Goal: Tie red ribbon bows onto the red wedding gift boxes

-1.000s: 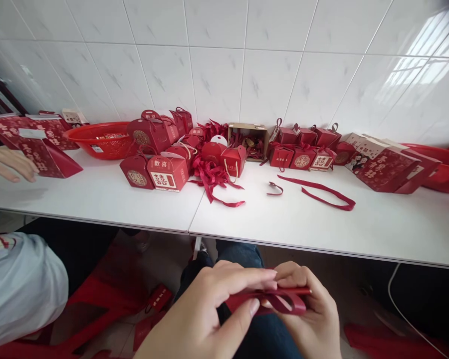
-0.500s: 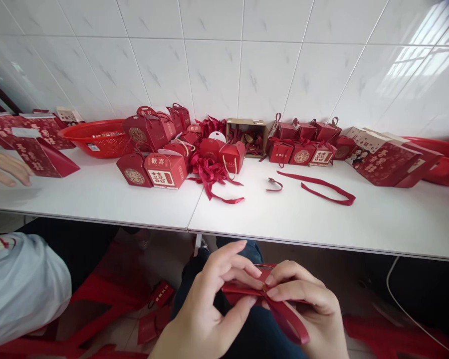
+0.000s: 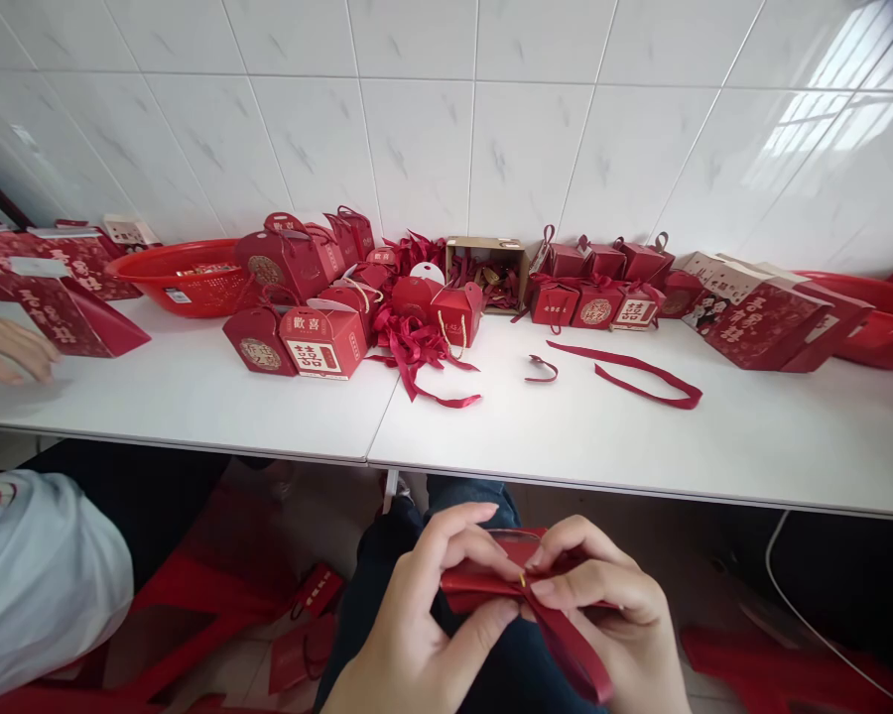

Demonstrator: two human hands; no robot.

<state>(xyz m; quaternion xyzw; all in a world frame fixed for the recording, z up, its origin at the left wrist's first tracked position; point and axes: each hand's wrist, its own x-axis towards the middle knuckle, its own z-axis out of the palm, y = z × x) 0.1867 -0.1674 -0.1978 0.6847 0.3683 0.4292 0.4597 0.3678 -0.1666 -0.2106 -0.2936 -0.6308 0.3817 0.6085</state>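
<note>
Over my lap, my left hand [image 3: 453,595] grips a small red gift box [image 3: 472,583], thumb on the near edge and fingertips along the top. A dark red ribbon [image 3: 576,654] hangs in a loop from the middle of the box, with a tiny gold piece [image 3: 522,579] at its upper end. My right hand [image 3: 610,595] pinches the ribbon just beside that gold piece, its fingertips close to those of my left hand. Much of the box's underside and right part is hidden behind my fingers.
On the white table [image 3: 476,441] stand several red gift boxes [image 3: 323,342], a ribbon pile [image 3: 413,347], an open carton [image 3: 522,278] and a loose ribbon [image 3: 640,372]. Red baskets [image 3: 186,283] flank them. A co-worker's hand [image 3: 7,342] rests at the left.
My left thumb has slid slightly right along the box's near edge. The gold piece shows more plainly between my fingertips, and the ribbon loop hangs a little lower.
</note>
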